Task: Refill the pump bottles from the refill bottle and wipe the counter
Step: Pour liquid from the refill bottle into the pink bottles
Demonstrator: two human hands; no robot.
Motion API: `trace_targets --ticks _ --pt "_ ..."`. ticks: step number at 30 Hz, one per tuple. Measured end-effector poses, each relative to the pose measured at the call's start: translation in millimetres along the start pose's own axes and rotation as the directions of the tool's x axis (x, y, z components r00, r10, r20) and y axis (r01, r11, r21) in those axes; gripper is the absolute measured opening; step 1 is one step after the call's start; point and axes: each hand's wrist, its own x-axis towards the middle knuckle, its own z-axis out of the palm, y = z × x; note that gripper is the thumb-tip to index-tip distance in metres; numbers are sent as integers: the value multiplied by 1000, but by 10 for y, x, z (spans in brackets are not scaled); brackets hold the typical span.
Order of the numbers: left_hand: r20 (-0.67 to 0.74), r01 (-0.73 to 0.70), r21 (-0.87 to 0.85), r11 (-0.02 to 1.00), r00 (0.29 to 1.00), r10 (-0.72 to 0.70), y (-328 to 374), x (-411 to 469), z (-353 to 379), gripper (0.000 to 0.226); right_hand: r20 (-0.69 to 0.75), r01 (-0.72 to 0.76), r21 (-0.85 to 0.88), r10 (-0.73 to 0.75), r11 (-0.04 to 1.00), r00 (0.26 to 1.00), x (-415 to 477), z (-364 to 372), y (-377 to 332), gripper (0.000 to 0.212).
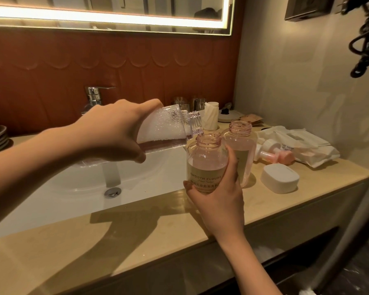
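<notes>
**Soap Poured Bottle to Bottle at the Washbasin**

Centre frame, the left hand (113,133) wraps around a clear plastic refill bottle (168,128), frothy with white foam and tipped nearly level. Its threaded mouth is just above the open neck of a pink translucent pump bottle with a cream label (207,160). The right hand (218,199) curls around that bottle's lower body at the white basin's (73,188) right edge. Just behind it to the right stands a second uncapped pink bottle (241,143). Further right on the beige stone counter (136,241) lie a white-and-pink pump head (273,155) and a white rounded soap case (280,178). A chrome tap (93,96) stands behind the left hand.
</notes>
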Motion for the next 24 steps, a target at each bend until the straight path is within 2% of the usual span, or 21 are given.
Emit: trace_targets --ticks 24 --pt "12 1 19 1000 1000 -2 28 -11 -27 97 -5 6 -13 -6 1000 1000 1 3 -3 104"
